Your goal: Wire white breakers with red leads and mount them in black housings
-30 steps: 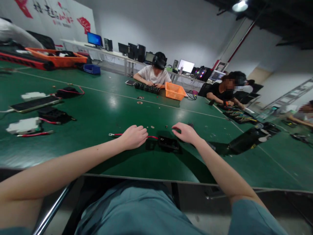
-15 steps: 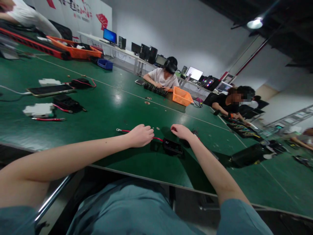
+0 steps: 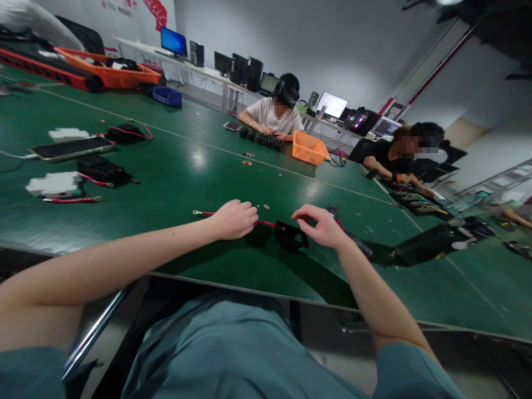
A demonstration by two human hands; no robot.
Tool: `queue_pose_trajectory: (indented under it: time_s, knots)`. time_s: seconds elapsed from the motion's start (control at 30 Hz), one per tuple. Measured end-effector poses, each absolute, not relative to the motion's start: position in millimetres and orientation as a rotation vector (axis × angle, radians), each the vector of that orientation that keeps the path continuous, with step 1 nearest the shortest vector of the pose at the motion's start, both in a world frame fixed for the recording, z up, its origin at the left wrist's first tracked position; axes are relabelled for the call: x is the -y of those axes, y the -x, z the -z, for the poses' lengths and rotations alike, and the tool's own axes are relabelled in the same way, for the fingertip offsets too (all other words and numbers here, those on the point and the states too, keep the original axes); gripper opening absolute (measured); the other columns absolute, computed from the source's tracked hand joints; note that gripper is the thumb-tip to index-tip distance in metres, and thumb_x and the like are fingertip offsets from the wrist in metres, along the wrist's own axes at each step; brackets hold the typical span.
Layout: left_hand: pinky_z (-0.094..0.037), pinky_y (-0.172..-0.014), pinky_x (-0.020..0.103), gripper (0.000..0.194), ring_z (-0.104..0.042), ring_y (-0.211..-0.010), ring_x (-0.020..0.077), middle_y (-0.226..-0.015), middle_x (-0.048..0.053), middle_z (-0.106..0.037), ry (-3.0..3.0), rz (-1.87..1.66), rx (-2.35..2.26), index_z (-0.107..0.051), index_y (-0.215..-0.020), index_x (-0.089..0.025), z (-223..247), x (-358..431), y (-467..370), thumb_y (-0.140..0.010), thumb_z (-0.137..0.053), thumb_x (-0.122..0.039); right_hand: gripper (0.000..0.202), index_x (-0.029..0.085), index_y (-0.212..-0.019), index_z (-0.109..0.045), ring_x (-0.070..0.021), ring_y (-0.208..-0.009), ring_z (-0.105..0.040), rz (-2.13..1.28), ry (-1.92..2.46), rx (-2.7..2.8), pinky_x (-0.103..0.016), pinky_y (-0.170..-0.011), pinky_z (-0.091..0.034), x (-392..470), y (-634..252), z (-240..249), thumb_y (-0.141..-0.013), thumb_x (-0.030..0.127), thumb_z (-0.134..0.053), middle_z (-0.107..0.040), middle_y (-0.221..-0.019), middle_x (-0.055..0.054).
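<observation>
My left hand (image 3: 235, 220) is closed around a red wire (image 3: 206, 213), whose metal lug sticks out on the left. From the other side of that hand the wire runs to a small black box (image 3: 291, 235) on the green table. At the box's upper right corner is my right hand (image 3: 319, 224), thumb and index finger curved and apart, with nothing visible between them. Beyond that hand lies a dark tool with red parts (image 3: 337, 217), partly hidden by the hand and wrist.
A black cylinder (image 3: 428, 244) lies at the right. Left are a phone (image 3: 72, 148), white modules (image 3: 55, 184), a black part (image 3: 102, 169) and another red wire (image 3: 72, 200). An orange basket (image 3: 310, 148) stands ahead, near a person working; another person sits at the right.
My right hand has opened its thumb and index finger and shifted nearer the black box's upper corner. My left hand keeps its hold on the wire. The whole view has shifted slightly.
</observation>
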State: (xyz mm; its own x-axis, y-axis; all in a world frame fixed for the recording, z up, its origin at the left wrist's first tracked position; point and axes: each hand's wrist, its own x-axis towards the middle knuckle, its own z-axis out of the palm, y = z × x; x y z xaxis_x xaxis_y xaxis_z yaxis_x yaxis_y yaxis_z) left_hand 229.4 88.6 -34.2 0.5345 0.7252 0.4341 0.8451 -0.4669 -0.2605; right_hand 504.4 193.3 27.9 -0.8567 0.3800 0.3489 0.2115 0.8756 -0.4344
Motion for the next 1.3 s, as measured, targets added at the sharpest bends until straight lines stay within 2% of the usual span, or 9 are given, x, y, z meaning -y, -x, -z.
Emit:
queue_pose_trajectory:
  time_s: [0.13, 0.37, 0.53, 0.7, 1.0, 1.3]
  knots:
    - [-0.034, -0.062, 0.034, 0.025, -0.057, -0.082, 0.0220, -0.083, 0.009, -0.063, 2.305, 0.330, 1.308, -0.064, -0.085, -0.016, 32.4, -88.1, -229.6, -0.097, -0.047, -0.029, 0.014, 0.021, -0.099, -0.066, -0.0198, -0.085, -0.063, -0.460, 0.372, 2.572, -0.035, -0.080, -0.052, -192.0, -503.7, -22.4, -0.090, 0.019, -0.054, -0.067, -0.093, -0.006]
    - [-0.035, -0.064, 0.034, 0.024, -0.057, -0.081, 0.0217, -0.084, 0.010, -0.063, 2.319, 0.354, 1.341, -0.067, -0.088, -0.015, 31.5, -87.9, -231.0, -0.096, -0.048, -0.028, 0.016, 0.021, -0.105, -0.064, -0.0189, -0.083, -0.064, -0.535, 0.435, 2.584, -0.034, -0.077, -0.054, -189.7, -501.2, -14.5, -0.093, 0.024, -0.054, -0.068, -0.100, -0.007]
    - [-0.036, -0.064, 0.034, 0.027, -0.057, -0.081, 0.0216, -0.083, 0.010, -0.063, 2.324, 0.352, 1.338, -0.067, -0.086, -0.016, 30.7, -88.0, -231.5, -0.096, -0.047, -0.029, 0.017, 0.021, -0.108, -0.065, -0.0210, -0.094, -0.065, -0.515, 0.406, 2.669, -0.036, -0.086, -0.052, -187.4, -498.4, -13.0, -0.096, 0.028, -0.053, -0.069, -0.104, -0.007]
    - [-0.035, -0.062, 0.035, 0.030, -0.057, -0.081, 0.0219, -0.083, 0.009, -0.063, 2.302, 0.322, 1.320, -0.065, -0.087, -0.016, 30.6, -87.9, -231.0, -0.099, -0.043, -0.032, 0.016, 0.021, -0.102, -0.066, -0.0197, -0.087, -0.064, -0.534, 0.399, 2.681, -0.034, -0.081, -0.052, -188.2, -495.5, -11.8, -0.095, 0.033, -0.059, -0.068, -0.097, -0.007]
    - [-0.036, -0.062, 0.033, 0.030, -0.057, -0.082, 0.0217, -0.083, 0.009, -0.063, 2.319, 0.335, 1.324, -0.065, -0.086, -0.016, 31.1, -87.3, -230.0, -0.099, -0.043, -0.033, 0.015, 0.020, -0.101, -0.067, -0.0164, -0.080, -0.062, -0.649, 0.453, 2.661, -0.031, -0.075, -0.052, -186.2, -492.5, -11.6, -0.093, 0.031, -0.060, -0.065, -0.095, -0.005]
    - [-0.034, -0.059, 0.033, 0.026, -0.057, -0.079, 0.0212, -0.080, 0.008, -0.063, 2.300, 0.385, 1.295, -0.064, -0.082, -0.016, 31.5, -88.0, -230.4, -0.097, -0.048, -0.031, 0.012, 0.020, -0.101, -0.067, -0.0160, -0.079, -0.062, -0.587, 0.472, 2.647, -0.030, -0.073, -0.051, -184.1, -491.6, -13.1, -0.091, 0.025, -0.061, -0.066, -0.097, -0.005]
